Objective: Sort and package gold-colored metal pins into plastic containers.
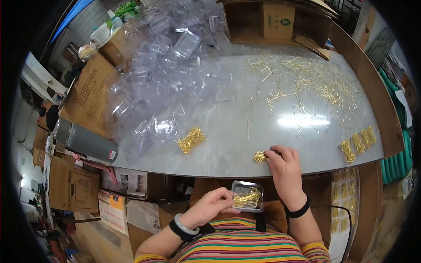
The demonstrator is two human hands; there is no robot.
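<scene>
My left hand [211,203] is closed on the edge of a small clear plastic tray [248,183], held just off the table's near edge in front of my body. Gold wire hooks [249,200] lie inside the tray. Over the table's front edge, my right hand [286,165] pinches a small bundle of gold hooks [258,156] resting on the metal top; its fingers hide part of the bundle. Another heap of gold hooks [191,140] sits to the left. Several bundles of hooks [357,143] stand in a row near the right edge.
Clear plastic containers [151,76] are piled high over the table's left side. Loose gold wire hooks [320,83] scatter across the far right. A grey bottle [90,141] lies at the left edge. Cardboard [366,79] walls the right side; an open box [247,28] stands behind.
</scene>
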